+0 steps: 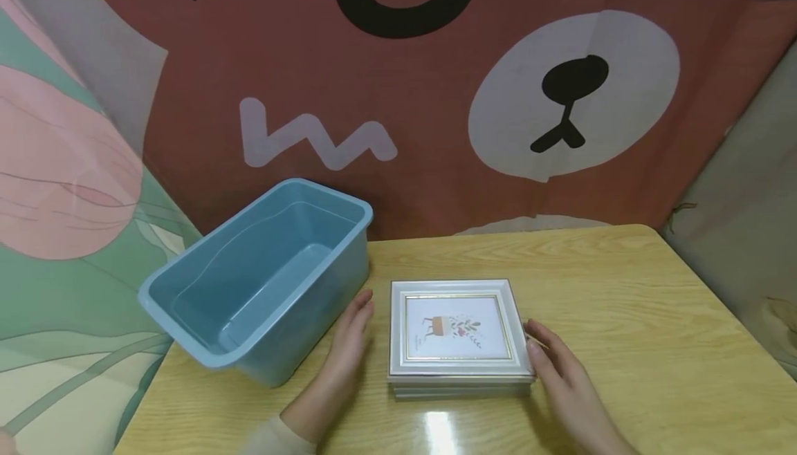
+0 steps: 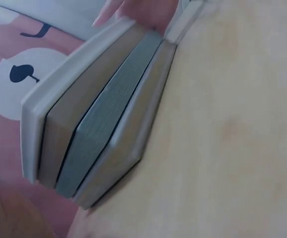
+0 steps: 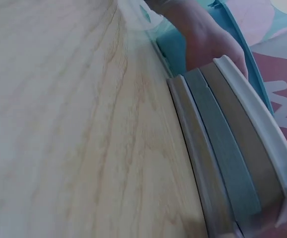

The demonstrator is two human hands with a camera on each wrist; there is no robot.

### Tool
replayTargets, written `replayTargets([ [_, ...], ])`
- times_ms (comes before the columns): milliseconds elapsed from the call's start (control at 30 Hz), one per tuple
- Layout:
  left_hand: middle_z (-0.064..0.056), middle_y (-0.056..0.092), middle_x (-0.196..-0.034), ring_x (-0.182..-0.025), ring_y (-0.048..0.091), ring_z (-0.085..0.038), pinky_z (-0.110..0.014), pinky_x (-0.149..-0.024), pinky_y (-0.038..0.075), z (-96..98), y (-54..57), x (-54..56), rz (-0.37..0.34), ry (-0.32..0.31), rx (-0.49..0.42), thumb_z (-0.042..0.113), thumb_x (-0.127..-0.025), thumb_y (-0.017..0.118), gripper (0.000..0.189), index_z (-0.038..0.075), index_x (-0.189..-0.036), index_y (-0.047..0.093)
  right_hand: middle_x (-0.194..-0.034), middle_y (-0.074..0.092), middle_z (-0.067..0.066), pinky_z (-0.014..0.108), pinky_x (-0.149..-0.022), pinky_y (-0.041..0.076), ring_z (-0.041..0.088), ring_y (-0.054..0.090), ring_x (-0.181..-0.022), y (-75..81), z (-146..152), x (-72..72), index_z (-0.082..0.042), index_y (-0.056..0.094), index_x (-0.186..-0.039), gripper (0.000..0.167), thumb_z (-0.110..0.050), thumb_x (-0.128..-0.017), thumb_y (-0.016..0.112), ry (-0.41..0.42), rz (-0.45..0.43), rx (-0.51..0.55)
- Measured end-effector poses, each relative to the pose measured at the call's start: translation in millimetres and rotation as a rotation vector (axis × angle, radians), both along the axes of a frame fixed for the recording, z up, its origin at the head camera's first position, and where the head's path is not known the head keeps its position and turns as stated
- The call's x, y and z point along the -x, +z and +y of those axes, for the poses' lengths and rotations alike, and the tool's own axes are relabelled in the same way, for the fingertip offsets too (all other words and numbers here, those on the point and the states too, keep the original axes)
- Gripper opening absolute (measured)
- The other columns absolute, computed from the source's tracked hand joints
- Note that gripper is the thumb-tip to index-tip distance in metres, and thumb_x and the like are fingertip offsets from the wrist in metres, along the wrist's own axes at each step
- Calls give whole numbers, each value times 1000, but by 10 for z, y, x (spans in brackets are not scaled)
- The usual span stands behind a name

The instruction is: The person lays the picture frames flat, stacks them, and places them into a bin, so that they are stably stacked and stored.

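Starting at the left, a blue tub (image 1: 261, 279) sits tipped at the table's (image 1: 654, 317) left back corner, and part of it hangs over the edge. It could slide off if the left hand bumps it.

Next comes the left hand (image 1: 345, 351). Its fingers are straight and lie flat by the left side of the picture frames (image 1: 459, 334). I cannot tell if they touch yet.

The picture frames are a small stack in the middle of the table. The wrist views show a few layers, one on top of another. Squeezing only the top one could make the lower ones slip out and fall.

On the right, the right hand (image 1: 560, 372) has loose fingers at the stack's right side, holding nothing. Pushing harder from one side could slide the stack crooked.
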State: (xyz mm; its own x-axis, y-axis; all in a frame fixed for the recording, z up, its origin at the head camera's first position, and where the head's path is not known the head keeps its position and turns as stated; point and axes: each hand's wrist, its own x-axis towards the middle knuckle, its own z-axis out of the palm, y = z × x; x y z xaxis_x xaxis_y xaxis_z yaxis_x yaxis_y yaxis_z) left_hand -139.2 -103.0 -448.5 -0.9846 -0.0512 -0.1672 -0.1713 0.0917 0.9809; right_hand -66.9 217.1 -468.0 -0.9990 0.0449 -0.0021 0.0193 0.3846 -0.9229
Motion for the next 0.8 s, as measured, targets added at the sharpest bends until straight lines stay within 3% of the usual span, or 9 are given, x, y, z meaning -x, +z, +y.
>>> replayTargets([
  [100, -24, 19, -179, -165, 15, -50, -68, -134, 13, -2, -45, -129, -43, -30, -70, 40, -116, 38, 68, 1, -170, 24, -175, 31, 24, -6, -105, 22, 33, 30, -161, -17, -45, 54, -2, 27, -169, 64, -39, -118, 38, -5, -35, 58],
  [133, -24, 16, -179, -165, 12, -50, -69, -134, 11, 3, -67, -171, -48, -38, -81, 41, -116, 37, 69, 2, -171, 22, -177, 26, 24, -4, -112, 18, 40, 21, -164, -21, -59, 70, -3, 22, -171, 67, -41, -118, 36, -4, -58, 88],
  [167, -24, 15, -180, -166, 9, -50, -68, -134, 8, 12, -87, -210, -50, -41, -92, 41, -116, 36, 69, 2, -171, 20, -179, 20, 24, 3, -121, 16, 43, 15, -165, -27, -69, 84, -3, 17, -172, 69, -42, -118, 34, -2, -75, 118],
  [233, -23, 13, -180, -166, 6, -49, -68, -134, 5, 39, -128, -290, -57, -40, -100, 41, -116, 36, 69, 3, -171, 20, -180, 13, 24, 26, -136, 11, 47, 8, -166, -40, -87, 115, -3, 10, -173, 71, -44, -118, 31, -3, -102, 162],
  [333, -22, 13, -181, -167, 2, -48, -70, -133, 1, 91, -175, -392, -67, -45, -96, 42, -116, 36, 70, 3, -172, 20, -181, 5, 25, 66, -134, 0, 49, 0, -166, -59, -95, 151, -4, 5, -173, 73, -46, -118, 27, -2, -140, 195],
  [367, -22, 12, -181, -167, 1, -48, -71, -132, 0, 104, -185, -417, -71, -50, -89, 43, -116, 35, 70, 4, -172, 19, -180, 4, 25, 70, -133, 0, 50, -1, -166, -65, -95, 159, -3, 4, -173, 73, -47, -118, 26, 0, -144, 200],
  [600, -21, 6, -182, -167, -4, -47, -73, -131, -5, 214, -226, -474, -89, -125, -64, 46, -117, 29, 72, 5, -173, 11, -180, 2, 25, 73, -131, -2, 50, -3, -166, -96, -104, 177, -3, 7, -173, 74, -47, -117, 28, 16, -153, 232],
  [800, -24, 4, -181, -166, -5, -49, -75, -129, -7, 309, -223, -509, -86, -129, -75, 49, -117, 23, 74, 3, -173, 9, -180, 1, 27, 75, -130, -3, 52, -5, -165, -107, -131, 200, -1, 6, -172, 75, -47, -116, 28, 43, -152, 231],
])
